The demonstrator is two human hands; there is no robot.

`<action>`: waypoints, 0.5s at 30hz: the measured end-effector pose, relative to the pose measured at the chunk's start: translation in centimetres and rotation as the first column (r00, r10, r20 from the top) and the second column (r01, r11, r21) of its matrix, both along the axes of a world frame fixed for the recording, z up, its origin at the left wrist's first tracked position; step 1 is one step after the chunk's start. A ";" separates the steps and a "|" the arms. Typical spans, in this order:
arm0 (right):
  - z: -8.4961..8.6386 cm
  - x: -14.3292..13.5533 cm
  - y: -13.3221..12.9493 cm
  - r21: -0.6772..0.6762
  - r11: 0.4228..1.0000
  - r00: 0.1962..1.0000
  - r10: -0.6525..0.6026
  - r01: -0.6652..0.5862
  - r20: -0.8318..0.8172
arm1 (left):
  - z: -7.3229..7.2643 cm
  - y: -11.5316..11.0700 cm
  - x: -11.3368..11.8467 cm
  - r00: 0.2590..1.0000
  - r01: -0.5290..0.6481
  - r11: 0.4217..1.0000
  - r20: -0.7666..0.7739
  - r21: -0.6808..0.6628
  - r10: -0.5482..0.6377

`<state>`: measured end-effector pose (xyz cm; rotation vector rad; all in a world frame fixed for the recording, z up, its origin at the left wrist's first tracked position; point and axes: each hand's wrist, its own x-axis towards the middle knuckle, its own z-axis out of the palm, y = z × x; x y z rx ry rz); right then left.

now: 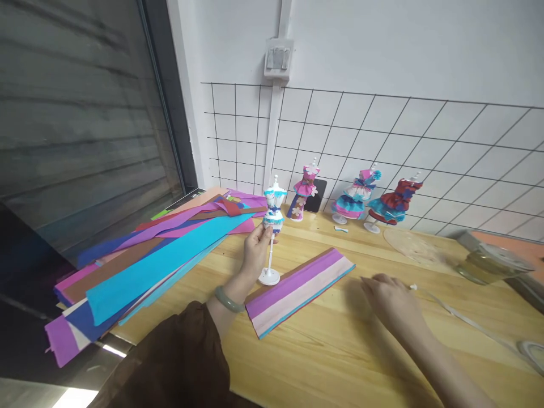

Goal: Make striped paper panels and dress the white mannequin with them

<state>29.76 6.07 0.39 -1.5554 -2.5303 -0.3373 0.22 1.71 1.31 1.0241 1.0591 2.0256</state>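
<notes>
My left hand (255, 246) grips a small white mannequin (275, 198) at the lower edge of its body, with the fingers closed around it. The figure stands upright on a thin post and round base, dressed in white with light blue trim and a dark blue bow at the waist. Right of it, several layered strips of crepe paper (301, 289) in purple, pale pink, brown and blue lie on the table. My right hand (389, 294) hovers over the wood to their right, its fingers drawn together; whatever they may hold is hidden.
A pile of long coloured crepe paper (165, 249) covers the left side. Behind stand three dressed mannequins (306, 187) and a phone (317, 195). On the right are a roll of clear tape (488, 263), a white ribbon (463, 320) and an orange-topped box (501, 249).
</notes>
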 end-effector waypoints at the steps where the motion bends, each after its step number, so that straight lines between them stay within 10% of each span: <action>1: 1.1 -1.8 -0.2 -0.002 0.994 0.991 0.107 -0.107 -0.085 | 0.0 -0.1 0.1 1.000 -0.007 1.000 -0.018 0.002 0.007; 8: 7.2 -14.8 -3.1 0.212 0.880 0.653 0.461 -0.426 -0.601 | 0.8 -0.6 0.5 0.999 -0.023 1.000 -0.049 -0.011 0.023; 15: 6.1 -18.2 -1.9 0.245 0.892 0.632 0.445 -0.381 -0.634 | 1.2 -0.8 0.8 0.999 -0.030 0.999 -0.023 -0.012 0.030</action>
